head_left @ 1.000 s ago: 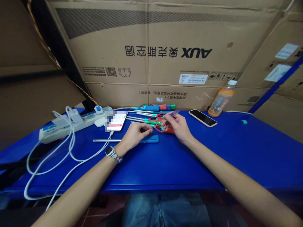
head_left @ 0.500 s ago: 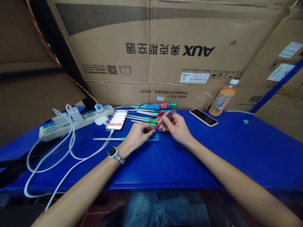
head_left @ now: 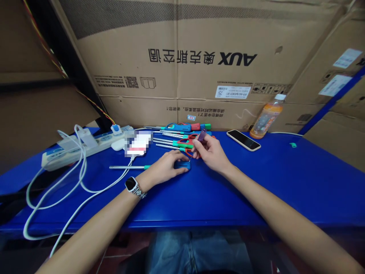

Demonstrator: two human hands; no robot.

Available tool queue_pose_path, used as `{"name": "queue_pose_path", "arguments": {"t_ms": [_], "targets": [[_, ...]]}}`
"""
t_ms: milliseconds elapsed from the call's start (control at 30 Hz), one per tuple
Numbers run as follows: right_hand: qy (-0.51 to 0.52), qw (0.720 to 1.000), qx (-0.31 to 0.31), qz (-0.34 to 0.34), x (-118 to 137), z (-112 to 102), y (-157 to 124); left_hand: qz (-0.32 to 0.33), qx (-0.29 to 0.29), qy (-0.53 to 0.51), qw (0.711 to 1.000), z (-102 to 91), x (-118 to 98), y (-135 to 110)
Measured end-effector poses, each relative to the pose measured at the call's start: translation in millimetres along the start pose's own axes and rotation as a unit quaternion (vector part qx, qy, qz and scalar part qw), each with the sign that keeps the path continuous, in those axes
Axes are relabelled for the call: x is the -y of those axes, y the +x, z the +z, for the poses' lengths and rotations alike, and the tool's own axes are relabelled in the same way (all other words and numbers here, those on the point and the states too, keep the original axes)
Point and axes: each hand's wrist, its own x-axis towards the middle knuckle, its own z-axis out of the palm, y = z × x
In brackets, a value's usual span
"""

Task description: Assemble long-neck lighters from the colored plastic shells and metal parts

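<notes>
A blue long-necked lighter [head_left: 186, 165] lies flat on the table, its metal barrel pointing left. My left hand [head_left: 164, 167] covers its middle and grips the handle between thumb and fingers. In my right hand [head_left: 212, 152] is a small screwdriver [head_left: 202, 135] with a clear purple handle, held in a closed grip. Its thin shaft slants down, and the tip is at the lighter's handle close to my left fingertips. Whether the tip sits in a screw is too small to tell. Several more long-necked lighters [head_left: 178, 128], blue, red and green, lie in a row just behind my hands.
A power strip [head_left: 107, 139] with plugs and white cables [head_left: 85, 167] spreads over the left side, beside a blurred phone [head_left: 138, 144]. To the right are another phone [head_left: 243, 140], an orange drink bottle [head_left: 266, 118] and a small green piece [head_left: 293, 145]. Cardboard [head_left: 171, 34] walls the back.
The screwdriver has come down to the lighter's handle and stands more upright. My left fingers have gone from pinching near the screwdriver's tip to resting on the lighter. The view has shifted slightly.
</notes>
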Motion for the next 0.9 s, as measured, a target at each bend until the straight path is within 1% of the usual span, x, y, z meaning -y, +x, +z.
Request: {"name": "queue_pose_path", "arguments": {"t_ms": [200, 500, 900], "targets": [[-0.001, 1.000, 0.013, -0.006, -2.0, 2.5, -0.1, -0.011, 0.000, -0.001, 1.000, -0.1, -1.5, 0.3], [-0.024, 0.999, 0.022, 0.001, -4.3, 5.3, -0.6, -0.006, -0.006, -0.002, 1.000, 1.2, -0.2, 0.4], [-0.030, 0.999, 0.037, 0.000, -2.8, 8.2, 1.6, -0.002, -0.013, -0.011, 1.000, 1.3, -0.6, -0.1]]}}
